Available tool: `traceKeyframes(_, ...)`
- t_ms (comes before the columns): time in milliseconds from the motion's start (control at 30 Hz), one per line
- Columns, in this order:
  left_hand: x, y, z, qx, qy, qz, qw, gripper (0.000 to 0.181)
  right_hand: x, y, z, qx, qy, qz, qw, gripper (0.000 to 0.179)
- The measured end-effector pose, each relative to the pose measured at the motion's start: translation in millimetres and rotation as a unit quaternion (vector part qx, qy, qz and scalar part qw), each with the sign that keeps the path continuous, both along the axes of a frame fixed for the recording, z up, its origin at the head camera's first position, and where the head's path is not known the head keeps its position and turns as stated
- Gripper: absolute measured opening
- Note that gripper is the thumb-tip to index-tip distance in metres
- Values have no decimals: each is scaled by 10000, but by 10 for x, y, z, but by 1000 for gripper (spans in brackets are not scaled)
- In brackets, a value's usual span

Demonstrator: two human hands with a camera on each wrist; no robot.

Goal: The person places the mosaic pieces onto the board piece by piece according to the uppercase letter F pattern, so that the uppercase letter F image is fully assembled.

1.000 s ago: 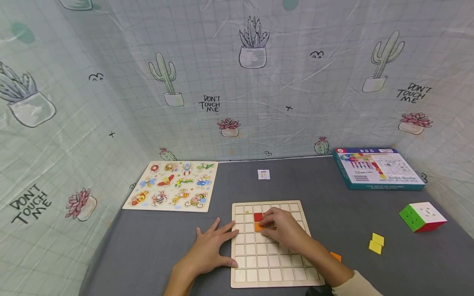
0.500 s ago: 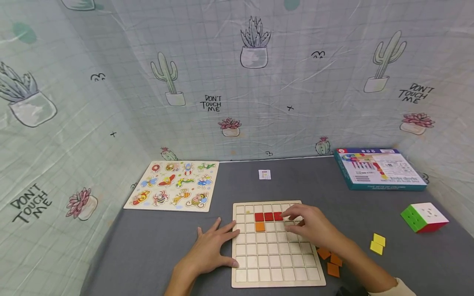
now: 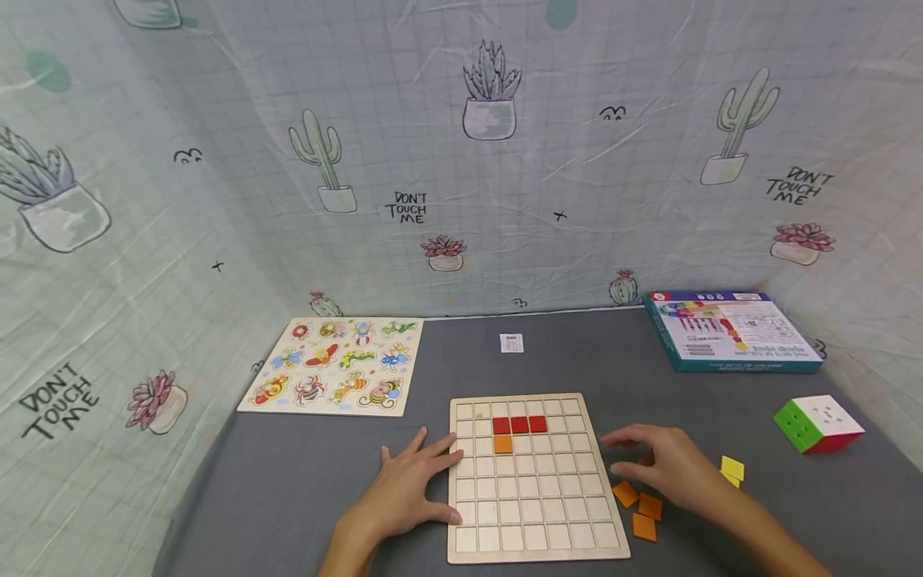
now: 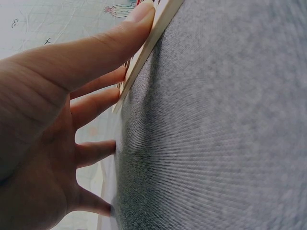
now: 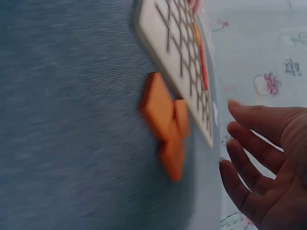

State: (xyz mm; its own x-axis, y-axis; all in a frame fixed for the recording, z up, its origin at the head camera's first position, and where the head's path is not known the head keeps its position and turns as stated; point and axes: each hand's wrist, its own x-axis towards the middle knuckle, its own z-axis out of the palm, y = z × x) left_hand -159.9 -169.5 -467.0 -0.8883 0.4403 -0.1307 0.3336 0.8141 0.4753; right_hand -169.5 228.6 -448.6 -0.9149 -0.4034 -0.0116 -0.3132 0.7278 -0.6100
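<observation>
A wooden grid board (image 3: 534, 489) lies on the grey table. Three red square tiles (image 3: 520, 425) sit side by side in one of its upper rows, and an orange tile (image 3: 502, 444) lies just below the leftmost. My left hand (image 3: 407, 489) rests at the board's left edge with fingers spread; in the left wrist view its thumb (image 4: 139, 14) touches the rim. My right hand (image 3: 667, 465) hovers right of the board, fingers loosely bent, nothing between them. Close below it lie several loose orange tiles (image 3: 645, 526), also visible as a small heap of orange tiles (image 5: 165, 124) in the right wrist view.
Yellow tiles (image 3: 731, 468) lie beyond the right hand, partly hidden by it. A puzzle cube (image 3: 820, 423) and a flat game box (image 3: 735, 332) stand farther right. An insect puzzle board (image 3: 335, 366) lies back left, a small printed card (image 3: 512, 343) at the back.
My right hand has moved right, from over the orange tile on the board to beside the board, uncovering the red row and the loose orange tiles. The left hand stays put.
</observation>
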Motion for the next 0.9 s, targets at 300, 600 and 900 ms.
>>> traceKeyframes(300, -5, -15, -16, 26, -13, -5, 10000, 85, 87, 135, -192, -23, -558, 37, 9984, 39)
traceKeyframes(600, -14, -12, -23, 3, 19, -9, 10000, 86, 148, 166, -253, 47, -782, 79, 9969, 35)
traceKeyframes(900, -11, -10, -32, 10, 75, -16, 10000, 86, 158, 165, -287, 114, -563, 43, 9983, 24)
